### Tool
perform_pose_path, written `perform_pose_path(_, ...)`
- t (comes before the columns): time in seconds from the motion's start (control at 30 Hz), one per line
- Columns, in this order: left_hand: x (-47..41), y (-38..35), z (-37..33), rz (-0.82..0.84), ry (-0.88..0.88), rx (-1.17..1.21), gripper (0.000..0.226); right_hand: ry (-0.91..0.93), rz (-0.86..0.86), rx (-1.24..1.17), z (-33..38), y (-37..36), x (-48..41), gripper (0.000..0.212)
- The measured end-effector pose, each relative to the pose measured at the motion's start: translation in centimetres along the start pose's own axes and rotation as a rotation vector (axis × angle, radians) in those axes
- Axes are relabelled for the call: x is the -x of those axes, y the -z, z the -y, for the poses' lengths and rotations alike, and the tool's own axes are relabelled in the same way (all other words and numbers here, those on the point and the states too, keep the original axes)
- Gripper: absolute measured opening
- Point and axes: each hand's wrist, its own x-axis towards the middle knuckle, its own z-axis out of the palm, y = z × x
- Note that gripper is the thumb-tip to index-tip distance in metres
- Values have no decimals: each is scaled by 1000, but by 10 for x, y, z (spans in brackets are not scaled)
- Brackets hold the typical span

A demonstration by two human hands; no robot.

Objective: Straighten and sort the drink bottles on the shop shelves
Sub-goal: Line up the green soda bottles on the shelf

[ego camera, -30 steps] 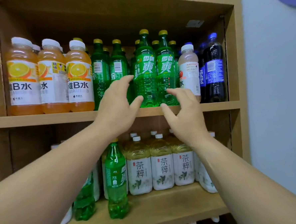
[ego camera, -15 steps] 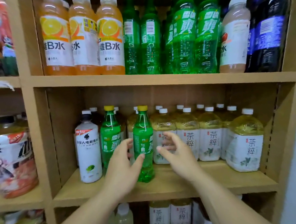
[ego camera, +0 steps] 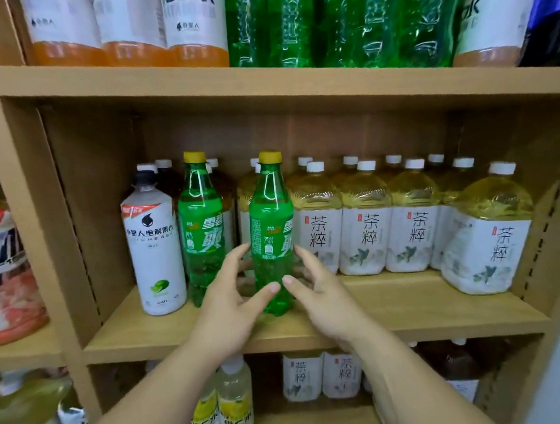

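A green soda bottle (ego camera: 270, 212) with a yellow cap stands upright at the front of the middle shelf (ego camera: 426, 314). My left hand (ego camera: 231, 303) cups its left side and my right hand (ego camera: 323, 294) its right side. Both thumbs lie across the front of its lower body and the fingers curl round behind it. A second green soda bottle (ego camera: 200, 223) stands just to its left, beside a tall white electrolyte-water bottle (ego camera: 153, 252). Several yellow tea bottles (ego camera: 367, 232) fill the shelf to the right.
The shelf above holds orange vitamin-water bottles (ego camera: 195, 27), several green soda bottles (ego camera: 293, 24) and dark cola bottles (ego camera: 548, 15). Below are pale lemon-drink bottles (ego camera: 235, 408) and more tea bottles (ego camera: 302, 377). Packaged goods (ego camera: 3, 268) fill the left bay.
My view dropped from the upper shelf to the middle one. Both hands came down and closed in round the front green soda bottle.
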Motion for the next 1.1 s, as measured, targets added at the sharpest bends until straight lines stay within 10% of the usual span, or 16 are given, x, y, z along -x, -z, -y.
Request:
perform_pose_path(0.37,3,2,2,44,-83,-47,68,52,-13,-9,-9,-1,-2,40)
perform_pose_path(1.1,22,26,-95,5,-171,179,63,282,-59,223,94,33,49,76)
